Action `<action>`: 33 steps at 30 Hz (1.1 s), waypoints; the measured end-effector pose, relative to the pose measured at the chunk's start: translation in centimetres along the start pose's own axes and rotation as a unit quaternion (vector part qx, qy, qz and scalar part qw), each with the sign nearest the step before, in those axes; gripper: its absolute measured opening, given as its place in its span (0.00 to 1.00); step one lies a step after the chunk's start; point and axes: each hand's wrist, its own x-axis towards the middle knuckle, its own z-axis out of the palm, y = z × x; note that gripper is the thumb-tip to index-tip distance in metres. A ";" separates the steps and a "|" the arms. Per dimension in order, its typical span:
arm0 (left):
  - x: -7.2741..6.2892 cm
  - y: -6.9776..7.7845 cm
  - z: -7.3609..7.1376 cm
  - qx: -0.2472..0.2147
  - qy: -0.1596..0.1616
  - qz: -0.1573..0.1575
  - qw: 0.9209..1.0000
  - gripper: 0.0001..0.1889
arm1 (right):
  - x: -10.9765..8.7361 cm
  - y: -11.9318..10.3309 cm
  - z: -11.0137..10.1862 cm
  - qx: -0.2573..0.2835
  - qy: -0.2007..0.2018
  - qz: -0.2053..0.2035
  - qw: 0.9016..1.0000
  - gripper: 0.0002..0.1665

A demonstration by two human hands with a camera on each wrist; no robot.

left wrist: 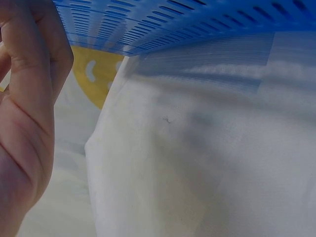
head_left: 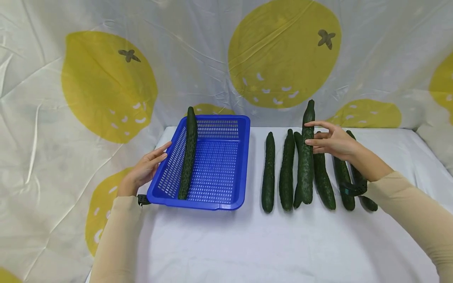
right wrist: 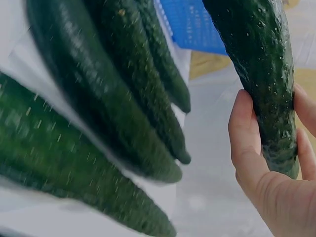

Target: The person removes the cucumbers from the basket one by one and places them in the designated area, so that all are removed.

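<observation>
My right hand (head_left: 334, 140) holds a cucumber (head_left: 306, 169) near its far end, thumb on one side and fingers on the other. The right wrist view shows this held cucumber (right wrist: 266, 64) raised beside the others. At the left, my left hand (head_left: 146, 168) is beside a blue plastic basket (head_left: 245, 165), its fingers extended at the left rim. In the left wrist view the hand (left wrist: 29, 98) is near the slotted basket wall (left wrist: 163, 24); whether it bears any weight cannot be told. One cucumber (head_left: 189, 157) leans inside the basket, its far tip above the back rim.
Several cucumbers lie in a row right of the basket, among them a cucumber (head_left: 269, 173) nearest it and another cucumber (head_left: 325, 184) below my right hand. They rest on a white-covered table (head_left: 269, 243). A lemon-print cloth (head_left: 198, 47) hangs behind.
</observation>
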 end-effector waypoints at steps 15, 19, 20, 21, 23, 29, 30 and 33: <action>0.2 0.0 -0.1 0.016 0.004 0.005 1.000 0.28 | -2.2 1.2 -3.9 -0.058 0.033 0.016 0.998 0.32; 0.1 0.1 0.0 0.009 0.003 0.001 1.000 0.28 | -2.9 1.4 -4.9 -0.089 0.048 0.017 0.995 0.33; 0.1 0.1 0.0 0.006 0.003 0.000 1.000 0.28 | -3.0 1.5 -5.2 -0.096 0.049 0.016 0.994 0.34; 0.1 0.1 0.0 0.006 0.003 -0.001 1.000 0.28 | -3.2 1.5 -5.5 -0.100 0.051 0.016 0.994 0.34; 0.0 0.1 0.1 0.006 0.003 -0.003 1.000 0.28 | -3.4 1.6 -6.0 -0.105 0.048 0.016 0.993 0.34; -0.1 0.3 0.2 0.011 0.003 -0.002 1.000 0.29 | -4.0 2.0 -7.5 -0.103 0.038 0.012 0.994 0.35; -0.1 0.3 0.2 0.008 0.002 -0.002 1.000 0.29 | -4.1 2.1 -7.7 -0.104 0.037 0.011 0.994 0.35; -0.1 0.3 0.1 -0.001 0.001 -0.006 1.000 0.28 | -4.4 2.4 -8.2 -0.112 0.031 0.011 0.993 0.35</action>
